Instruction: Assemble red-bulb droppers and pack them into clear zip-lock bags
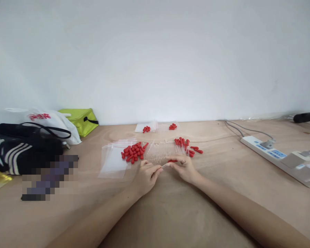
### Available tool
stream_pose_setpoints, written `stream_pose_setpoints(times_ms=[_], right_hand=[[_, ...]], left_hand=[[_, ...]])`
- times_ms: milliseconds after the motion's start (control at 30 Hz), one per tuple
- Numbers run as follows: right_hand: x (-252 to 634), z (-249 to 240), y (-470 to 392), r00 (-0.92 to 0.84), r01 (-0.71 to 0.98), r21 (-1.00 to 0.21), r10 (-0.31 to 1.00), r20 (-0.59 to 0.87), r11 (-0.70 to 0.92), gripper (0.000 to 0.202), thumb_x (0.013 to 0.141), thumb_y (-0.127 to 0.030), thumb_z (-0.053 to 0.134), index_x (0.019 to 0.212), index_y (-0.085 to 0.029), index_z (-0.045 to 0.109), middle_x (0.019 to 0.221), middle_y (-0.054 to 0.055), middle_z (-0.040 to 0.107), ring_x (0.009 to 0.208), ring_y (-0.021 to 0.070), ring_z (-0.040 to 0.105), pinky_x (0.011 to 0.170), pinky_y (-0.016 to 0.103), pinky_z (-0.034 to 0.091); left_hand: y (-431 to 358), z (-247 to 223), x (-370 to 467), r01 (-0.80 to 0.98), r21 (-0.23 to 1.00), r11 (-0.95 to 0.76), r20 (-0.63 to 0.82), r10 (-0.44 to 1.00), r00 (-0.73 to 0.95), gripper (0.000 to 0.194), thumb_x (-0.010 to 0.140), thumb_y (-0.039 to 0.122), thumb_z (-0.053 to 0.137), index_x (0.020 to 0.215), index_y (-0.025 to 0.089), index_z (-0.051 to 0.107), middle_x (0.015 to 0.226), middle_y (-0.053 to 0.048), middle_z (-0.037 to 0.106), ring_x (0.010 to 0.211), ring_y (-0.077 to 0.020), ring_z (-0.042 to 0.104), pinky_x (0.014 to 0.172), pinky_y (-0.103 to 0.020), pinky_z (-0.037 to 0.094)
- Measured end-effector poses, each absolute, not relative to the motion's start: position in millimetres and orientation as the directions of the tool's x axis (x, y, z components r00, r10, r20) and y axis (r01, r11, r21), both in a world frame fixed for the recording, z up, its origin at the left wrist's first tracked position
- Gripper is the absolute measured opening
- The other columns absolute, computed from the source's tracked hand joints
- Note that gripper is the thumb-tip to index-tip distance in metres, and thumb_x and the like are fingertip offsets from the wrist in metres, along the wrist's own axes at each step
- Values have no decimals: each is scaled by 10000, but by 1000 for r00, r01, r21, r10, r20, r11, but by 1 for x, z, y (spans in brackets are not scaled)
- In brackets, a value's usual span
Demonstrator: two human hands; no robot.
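My left hand (146, 176) and my right hand (183, 167) meet near the middle of the table, both closed on a thin clear tube (165, 165) that spans the gap between their fingertips. Just beyond them lies a row of slim clear tubes (160, 151). A pile of red rubber bulbs (133, 152) sits left of the row. At its right end are tubes with red bulbs (181, 141), and a few red bulbs (196, 150) lie beside them. Part of a red bulb shows under my right hand's fingers.
Clear zip bags (113, 160) lie left of the pile. Farther back, two small bags (158, 127) have red bulbs on them. A power strip (263, 148) is at right; a black bag (28, 151), white bag (69, 129) and green box (80, 120) stand left on the table (222, 165).
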State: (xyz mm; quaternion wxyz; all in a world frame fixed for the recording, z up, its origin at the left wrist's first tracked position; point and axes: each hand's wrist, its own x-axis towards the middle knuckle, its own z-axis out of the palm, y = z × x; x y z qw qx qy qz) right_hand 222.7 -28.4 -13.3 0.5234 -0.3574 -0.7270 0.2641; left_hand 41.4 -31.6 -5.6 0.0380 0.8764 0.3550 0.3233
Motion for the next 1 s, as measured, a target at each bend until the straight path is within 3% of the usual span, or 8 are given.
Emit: stream_pose_setpoints(times_ms=[67,167,300,400,500,633,833,1000], right_hand=[[219,-12,-22,-82,71,-872,874,479,484,306,720,-409,582,958,-224,526,703,-1,601,623,135,575,586,276,461],[233,0,-3,44,-38,-917,917,396,398,357,694,-449,579,952,-219,493,686,-22,566,575,115,558,554,259,467],[290,19,32,248,269,-917,899,361,294,416,730,-408,528,1056,-150,524,693,6,581,609,121,559,604,267,464],[327,20,51,264,637,-770,930,254,29,420,795,-355,415,1123,-116,526,757,47,630,692,138,581,655,262,447],[336,7,59,265,730,-681,943,199,-62,401,769,-334,445,1096,-139,569,848,77,650,773,182,592,695,291,428],[327,-6,60,222,785,-615,959,175,-70,376,738,-358,489,1064,-207,600,888,64,656,868,229,575,743,325,389],[321,2,52,167,883,-465,969,183,-65,383,749,-395,478,1085,-230,563,782,35,652,833,213,566,707,317,350],[313,16,42,74,948,-318,965,250,10,232,745,-359,465,849,-233,629,827,28,629,812,188,542,727,337,296]], left_hand=[[-31,-4,42,561,337,-756,519,646,559,255,877,290,384,819,179,607,587,12,610,562,-117,527,707,-300,337],[-31,1,39,550,381,-743,480,668,569,212,857,301,425,939,184,581,777,-17,648,744,-149,566,767,-318,342],[-32,5,37,602,401,-691,428,722,544,202,833,278,459,980,189,565,952,-38,629,900,-176,548,807,-339,342],[-32,4,38,616,378,-691,393,722,569,170,821,259,473,937,203,584,935,-26,626,887,-176,544,806,-347,337],[-32,3,39,629,353,-693,379,721,580,147,813,263,485,891,209,598,916,-20,623,870,-178,539,806,-356,323],[-33,4,39,647,340,-682,362,731,579,137,812,263,488,865,211,603,906,-17,622,861,-177,538,793,-354,310],[-33,3,39,647,345,-680,360,732,578,127,812,255,493,853,212,605,887,-11,621,860,-175,538,789,-355,296],[-32,2,39,645,339,-685,374,727,576,126,806,253,505,862,205,607,892,-8,620,871,-172,540,811,-361,288]])
